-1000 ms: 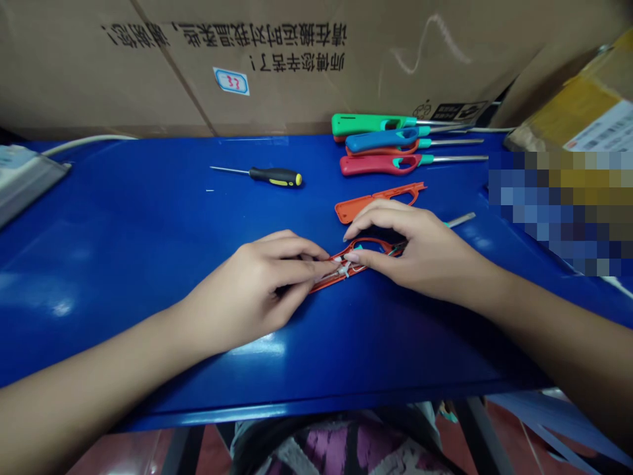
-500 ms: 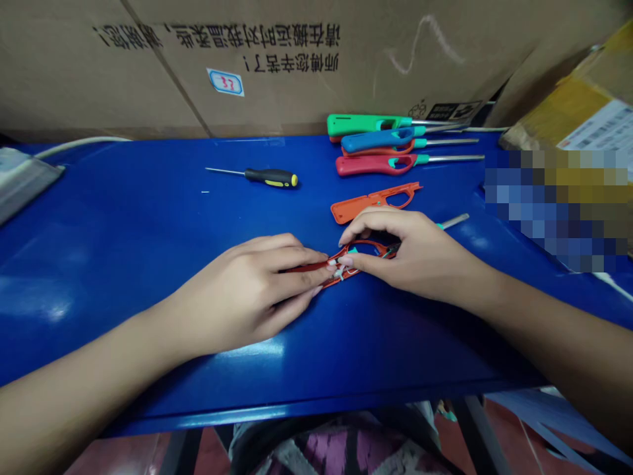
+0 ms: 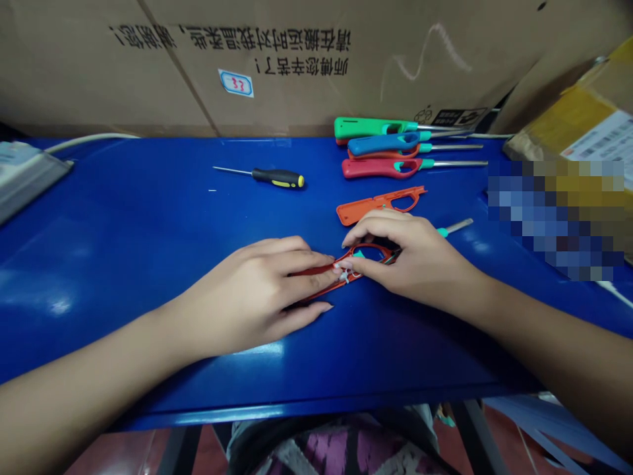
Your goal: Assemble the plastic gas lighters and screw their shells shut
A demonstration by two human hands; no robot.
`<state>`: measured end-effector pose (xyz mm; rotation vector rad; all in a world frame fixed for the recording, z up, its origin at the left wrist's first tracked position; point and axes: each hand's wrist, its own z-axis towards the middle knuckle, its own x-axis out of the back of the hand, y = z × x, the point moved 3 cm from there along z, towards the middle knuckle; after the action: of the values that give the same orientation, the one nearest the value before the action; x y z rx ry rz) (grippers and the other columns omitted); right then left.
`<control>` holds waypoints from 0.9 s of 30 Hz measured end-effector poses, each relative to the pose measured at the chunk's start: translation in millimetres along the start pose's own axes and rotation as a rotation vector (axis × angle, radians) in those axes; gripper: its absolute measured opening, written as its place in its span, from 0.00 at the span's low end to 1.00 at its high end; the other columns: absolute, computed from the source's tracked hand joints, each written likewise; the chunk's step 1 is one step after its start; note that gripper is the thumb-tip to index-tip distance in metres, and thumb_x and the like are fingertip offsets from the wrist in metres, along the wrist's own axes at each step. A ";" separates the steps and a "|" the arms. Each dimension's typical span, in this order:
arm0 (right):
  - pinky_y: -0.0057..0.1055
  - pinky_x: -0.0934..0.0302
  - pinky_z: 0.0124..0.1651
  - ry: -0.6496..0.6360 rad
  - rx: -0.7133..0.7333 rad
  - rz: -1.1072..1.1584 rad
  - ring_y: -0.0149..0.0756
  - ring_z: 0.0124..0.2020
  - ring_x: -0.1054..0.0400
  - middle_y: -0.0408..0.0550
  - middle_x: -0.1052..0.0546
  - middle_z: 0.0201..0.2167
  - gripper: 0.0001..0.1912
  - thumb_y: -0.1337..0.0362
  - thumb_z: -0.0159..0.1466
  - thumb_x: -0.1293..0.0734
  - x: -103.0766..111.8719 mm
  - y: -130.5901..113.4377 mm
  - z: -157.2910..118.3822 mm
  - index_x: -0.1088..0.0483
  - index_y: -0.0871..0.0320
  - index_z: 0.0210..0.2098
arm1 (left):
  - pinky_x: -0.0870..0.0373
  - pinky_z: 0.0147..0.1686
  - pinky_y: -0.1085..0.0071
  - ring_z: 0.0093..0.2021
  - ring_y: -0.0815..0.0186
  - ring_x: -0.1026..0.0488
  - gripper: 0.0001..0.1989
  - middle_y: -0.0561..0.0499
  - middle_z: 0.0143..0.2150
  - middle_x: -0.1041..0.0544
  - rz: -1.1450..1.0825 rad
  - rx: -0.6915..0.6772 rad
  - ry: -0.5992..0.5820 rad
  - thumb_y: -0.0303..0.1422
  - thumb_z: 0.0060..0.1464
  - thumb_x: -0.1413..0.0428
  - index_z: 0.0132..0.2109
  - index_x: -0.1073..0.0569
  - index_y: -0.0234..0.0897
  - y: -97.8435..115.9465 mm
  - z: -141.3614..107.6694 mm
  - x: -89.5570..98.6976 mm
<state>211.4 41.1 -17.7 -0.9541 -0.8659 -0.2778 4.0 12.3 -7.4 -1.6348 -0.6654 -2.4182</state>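
Observation:
An opened orange gas lighter (image 3: pixel 326 291) lies on the blue table with small white and teal parts inside its casing half. My left hand (image 3: pixel 262 290) covers its handle end and holds it down, fingers extended across it, thumb out to the near side. From the right, my right hand (image 3: pixel 420 254) grips the lighter around its trigger loop, thumb tip pressing on the small inner parts beside my left fingertips. The lighter's metal tube (image 3: pixel 459 226) sticks out beyond my right hand. Just behind it lies the loose orange casing half (image 3: pixel 361 208). My hands hide much of the inside.
Several assembled lighters (image 3: pixel 380 167) are grouped at the back right. A black and yellow screwdriver (image 3: pixel 278 177) lies back left of them, near a small pin (image 3: pixel 212 190). Cardboard (image 3: pixel 277 112) walls the rear; a taped box (image 3: pixel 539 132) stands right, a grey-white device (image 3: pixel 30 175) left.
My left thumb has moved away from the casing toward the near side. My right thumb has shifted slightly left over the inner parts. The whole view has shifted slightly.

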 end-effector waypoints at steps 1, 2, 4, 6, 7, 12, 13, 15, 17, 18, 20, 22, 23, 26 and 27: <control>0.34 0.35 0.47 -0.004 0.009 -0.009 0.36 0.42 0.27 0.46 0.20 0.37 0.07 0.64 0.61 0.26 0.5 -0.4 0.2 0.24 0.59 0.38 | 0.23 0.48 0.57 0.49 0.56 0.23 0.19 0.45 0.53 0.19 0.003 0.003 -0.006 0.33 0.64 0.42 0.61 0.26 0.37 0.1 -0.2 0.0; 0.34 0.35 0.47 -0.006 0.016 -0.015 0.36 0.42 0.27 0.46 0.20 0.37 0.07 0.64 0.61 0.26 1.5 -0.9 0.5 0.24 0.59 0.38 | 0.23 0.48 0.57 0.49 0.56 0.23 0.19 0.45 0.53 0.19 0.007 0.007 -0.008 0.32 0.64 0.43 0.61 0.26 0.37 0.3 -0.3 0.0; 0.34 0.35 0.48 0.004 0.019 -0.011 0.37 0.42 0.27 0.47 0.19 0.38 0.07 0.64 0.63 0.28 4.8 -1.7 1.4 0.24 0.60 0.39 | 0.23 0.49 0.58 0.49 0.57 0.23 0.17 0.44 0.53 0.19 0.023 0.017 -0.008 0.31 0.65 0.43 0.59 0.25 0.37 1.1 0.0 0.1; 0.34 0.34 0.48 0.021 0.011 0.002 0.37 0.43 0.26 0.48 0.19 0.40 0.05 0.64 0.64 0.29 8.5 -2.0 2.0 0.24 0.59 0.39 | 0.23 0.49 0.59 0.48 0.57 0.23 0.15 0.44 0.53 0.19 0.047 0.020 -0.005 0.31 0.65 0.44 0.57 0.23 0.35 2.2 0.8 0.4; 0.34 0.34 0.49 0.024 0.008 0.002 0.37 0.44 0.26 0.48 0.20 0.41 0.05 0.65 0.64 0.29 9.9 -2.0 2.0 0.24 0.59 0.39 | 0.22 0.48 0.59 0.48 0.57 0.23 0.15 0.44 0.53 0.19 0.064 0.021 -0.006 0.31 0.66 0.44 0.56 0.23 0.34 2.6 1.2 0.7; 0.36 0.34 0.51 -0.068 -0.006 -0.061 0.39 0.47 0.27 0.47 0.20 0.44 0.10 0.62 0.63 0.29 11.9 1.6 0.7 0.24 0.56 0.44 | 0.21 0.49 0.58 0.49 0.56 0.23 0.15 0.41 0.54 0.19 0.222 -0.004 -0.032 0.29 0.67 0.47 0.54 0.22 0.30 -0.2 1.9 4.4; 0.35 0.34 0.50 -0.091 -0.016 -0.068 0.39 0.46 0.27 0.47 0.20 0.44 0.10 0.62 0.63 0.29 12.7 2.9 0.5 0.24 0.56 0.44 | 0.21 0.49 0.57 0.50 0.55 0.23 0.15 0.41 0.54 0.19 0.258 -0.015 -0.038 0.29 0.67 0.48 0.55 0.22 0.29 -1.9 1.3 5.5; 0.34 0.34 0.47 -0.133 -0.049 -0.064 0.38 0.44 0.27 0.46 0.20 0.43 0.10 0.60 0.64 0.30 15.6 5.7 0.7 0.24 0.55 0.45 | 0.21 0.50 0.56 0.52 0.53 0.23 0.17 0.40 0.55 0.20 0.314 -0.031 -0.046 0.28 0.68 0.50 0.57 0.23 0.27 -6.5 -0.9 7.8; 0.34 0.34 0.44 -0.173 -0.085 -0.050 0.36 0.41 0.27 0.45 0.20 0.42 0.10 0.59 0.64 0.29 20.2 8.6 1.6 0.24 0.54 0.44 | 0.21 0.51 0.56 0.53 0.52 0.23 0.18 0.40 0.56 0.20 0.346 -0.019 -0.043 0.29 0.69 0.52 0.59 0.24 0.28 -12.9 -4.0 10.1; 0.33 0.34 0.43 -0.192 -0.100 -0.044 0.36 0.39 0.27 0.45 0.20 0.41 0.10 0.59 0.63 0.29 22.7 9.9 2.1 0.24 0.54 0.43 | 0.21 0.52 0.55 0.54 0.53 0.23 0.18 0.41 0.57 0.21 0.352 -0.004 -0.042 0.29 0.69 0.52 0.59 0.24 0.28 -16.6 -5.6 11.1; 0.33 0.34 0.42 -0.229 -0.121 -0.042 0.35 0.38 0.28 0.44 0.20 0.39 0.10 0.58 0.62 0.28 27.5 11.9 3.1 0.24 0.54 0.42 | 0.22 0.54 0.55 0.54 0.53 0.22 0.19 0.41 0.57 0.21 0.352 0.046 -0.029 0.30 0.69 0.53 0.59 0.24 0.30 -24.3 -8.6 12.7; 0.32 0.34 0.41 -0.258 -0.136 -0.045 0.35 0.37 0.28 0.43 0.20 0.38 0.12 0.56 0.61 0.27 31.1 13.4 3.9 0.24 0.54 0.42 | 0.22 0.54 0.54 0.54 0.53 0.21 0.18 0.41 0.57 0.20 0.341 0.100 -0.010 0.30 0.69 0.52 0.58 0.23 0.33 -30.9 -10.2 13.6; 0.32 0.34 0.41 -0.268 -0.139 -0.047 0.34 0.37 0.28 0.43 0.20 0.38 0.14 0.55 0.61 0.27 32.1 13.9 4.1 0.24 0.54 0.43 | 0.21 0.53 0.54 0.53 0.53 0.21 0.18 0.42 0.56 0.20 0.329 0.119 0.001 0.31 0.68 0.51 0.58 0.22 0.34 -33.2 -10.4 13.8; 0.31 0.34 0.40 -0.266 -0.135 -0.075 0.34 0.36 0.29 0.44 0.21 0.38 0.13 0.57 0.62 0.27 33.4 15.1 4.6 0.24 0.55 0.43 | 0.21 0.52 0.54 0.52 0.54 0.20 0.16 0.43 0.54 0.19 0.299 0.149 0.043 0.31 0.67 0.49 0.55 0.21 0.37 -34.1 -8.8 14.8; 0.31 0.34 0.40 -0.254 -0.135 -0.082 0.34 0.36 0.29 0.45 0.21 0.37 0.11 0.59 0.62 0.28 33.5 15.4 4.9 0.24 0.56 0.43 | 0.20 0.52 0.54 0.51 0.54 0.19 0.16 0.43 0.53 0.18 0.301 0.159 0.059 0.31 0.66 0.48 0.54 0.20 0.36 -32.8 -7.9 15.6</control>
<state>239.0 59.0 -0.4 -1.0961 -1.1320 -0.2916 -20.7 40.0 -4.7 -1.4757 -0.5416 -2.1346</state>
